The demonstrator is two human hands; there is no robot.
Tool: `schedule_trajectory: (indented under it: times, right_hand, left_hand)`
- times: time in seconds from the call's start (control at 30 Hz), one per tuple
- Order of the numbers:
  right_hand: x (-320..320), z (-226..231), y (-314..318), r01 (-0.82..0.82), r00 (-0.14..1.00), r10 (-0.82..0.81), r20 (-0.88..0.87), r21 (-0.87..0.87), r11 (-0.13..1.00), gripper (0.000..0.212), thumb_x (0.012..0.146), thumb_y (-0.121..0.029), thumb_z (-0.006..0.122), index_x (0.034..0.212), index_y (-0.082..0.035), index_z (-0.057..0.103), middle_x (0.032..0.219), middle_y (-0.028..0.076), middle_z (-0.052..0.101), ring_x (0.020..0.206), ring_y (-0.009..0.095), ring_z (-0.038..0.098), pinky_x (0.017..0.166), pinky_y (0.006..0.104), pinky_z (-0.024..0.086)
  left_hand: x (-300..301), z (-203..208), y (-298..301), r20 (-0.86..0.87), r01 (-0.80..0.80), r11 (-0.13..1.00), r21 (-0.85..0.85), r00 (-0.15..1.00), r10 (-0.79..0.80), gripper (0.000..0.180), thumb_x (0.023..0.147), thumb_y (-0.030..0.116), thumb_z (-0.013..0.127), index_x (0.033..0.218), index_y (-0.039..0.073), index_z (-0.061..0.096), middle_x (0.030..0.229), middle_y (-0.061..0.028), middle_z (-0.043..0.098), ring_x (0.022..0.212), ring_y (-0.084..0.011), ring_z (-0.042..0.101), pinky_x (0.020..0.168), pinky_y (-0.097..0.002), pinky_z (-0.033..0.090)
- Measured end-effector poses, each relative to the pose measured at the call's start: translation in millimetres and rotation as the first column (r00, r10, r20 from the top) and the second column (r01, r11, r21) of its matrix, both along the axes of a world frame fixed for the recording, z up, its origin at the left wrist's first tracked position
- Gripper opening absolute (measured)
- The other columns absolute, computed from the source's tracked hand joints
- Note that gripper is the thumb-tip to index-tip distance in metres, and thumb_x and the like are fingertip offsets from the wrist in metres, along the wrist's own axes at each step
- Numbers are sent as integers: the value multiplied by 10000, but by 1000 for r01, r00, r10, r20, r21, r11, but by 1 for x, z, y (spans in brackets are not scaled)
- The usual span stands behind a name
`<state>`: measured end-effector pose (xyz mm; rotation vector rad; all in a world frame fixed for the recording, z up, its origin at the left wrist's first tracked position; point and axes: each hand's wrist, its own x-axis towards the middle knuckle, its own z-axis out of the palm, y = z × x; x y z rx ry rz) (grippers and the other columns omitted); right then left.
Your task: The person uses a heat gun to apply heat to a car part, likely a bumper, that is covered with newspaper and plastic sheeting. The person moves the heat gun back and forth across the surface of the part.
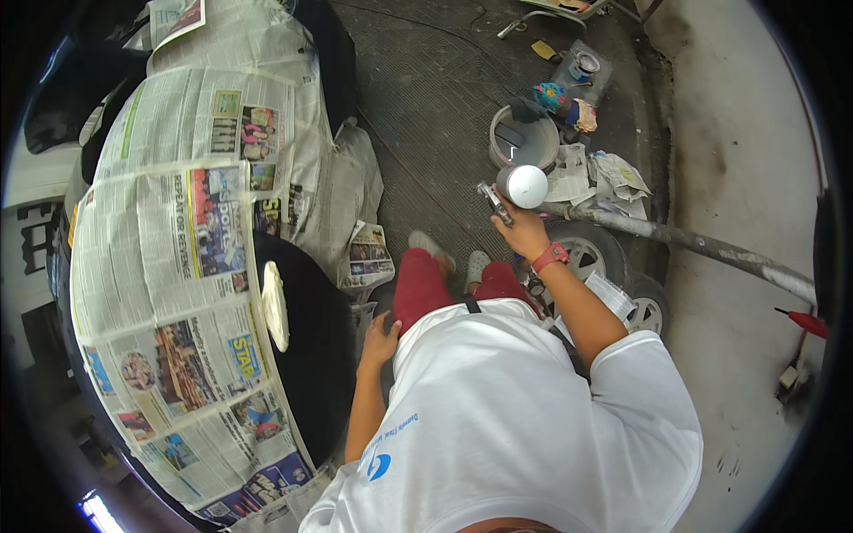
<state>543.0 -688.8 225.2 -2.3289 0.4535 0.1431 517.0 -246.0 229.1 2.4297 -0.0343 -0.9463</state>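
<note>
My right hand [524, 234] is wrapped round a paint spray gun [494, 202], held out in front of me. A round cup with a white lid [528, 186] sits on top of the gun. My left hand [380, 341] hangs beside my thigh, its fingers apart and nothing in them. To its left is a black car panel [311, 364], bordered by taped newspaper [151, 293]. A door handle wrapped in pale masking tape [275, 306] stands out from that panel.
Beyond the gun, a bucket [495, 142] holds liquid and a dark block. Wheels [582, 253] and a long pipe [684, 233] lie at my right, near the wall [720, 133]. Crumpled newspaper [569, 178] and a paint can [584, 65] are farther off. A thin hose [413, 173] crosses the floor.
</note>
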Motion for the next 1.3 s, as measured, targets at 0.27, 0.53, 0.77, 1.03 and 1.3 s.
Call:
schedule_trajectory:
  times: [0.27, 0.53, 0.77, 1.03, 1.3]
  right_hand:
    - [128, -45, -47, -134, 983, 119, -139, -106, 985, 836, 891, -301, 698, 1615, -336, 283, 1282, 261, 641, 1038, 466, 664, 884, 518, 550]
    - [254, -144, -78, -148, 947, 122, -297, -66, 987, 940, 814, -134, 723, 1616, -341, 277, 1305, 263, 621, 1147, 477, 619, 981, 532, 531]
    - [332, -265, -66, -13, 999, 23, 48, -207, 978, 659, 771, -131, 699, 1414, -212, 583, 1057, 236, 708, 929, 454, 691, 848, 552, 565]
    - [399, -431, -58, 146, 978, -165, -130, -141, 979, 293, 827, -161, 694, 1094, -41, 707, 1017, 242, 711, 951, 449, 690, 851, 538, 551]
    - [413, -590, -113, 236, 918, -209, -337, 42, 971, 721, 857, -133, 739, 1517, -268, 482, 1209, 213, 688, 1061, 463, 660, 914, 538, 533]
  left_hand:
    - [193, -14, -73, -66, 118, 992, -45, 990, -121, 555, 979, 370, 646, 1416, 38, 560, 1450, -237, 551, 1384, -401, 481, 1152, -454, 381]
    - [330, -54, -117, -350, 388, 917, -91, 850, -394, 629, 993, 433, 609, 1499, 82, 480, 1501, -249, 501, 1439, -398, 422, 1204, -470, 325]
    - [337, -104, -132, -572, 727, 686, -8, 559, -600, 771, 1015, 667, 383, 1623, 203, 294, 1685, -217, 199, 1562, -425, 136, 1266, -543, 135]
    - [319, -164, -165, -547, 730, 678, 87, 604, -580, 828, 979, 714, 412, 1645, 258, 230, 1718, -192, 46, 1575, -432, 48, 1237, -622, 135]
    - [384, -203, -231, -285, 621, 764, 175, 775, -565, 812, 949, 618, 575, 1610, 211, 336, 1689, -225, 155, 1544, -461, 162, 1223, -624, 185]
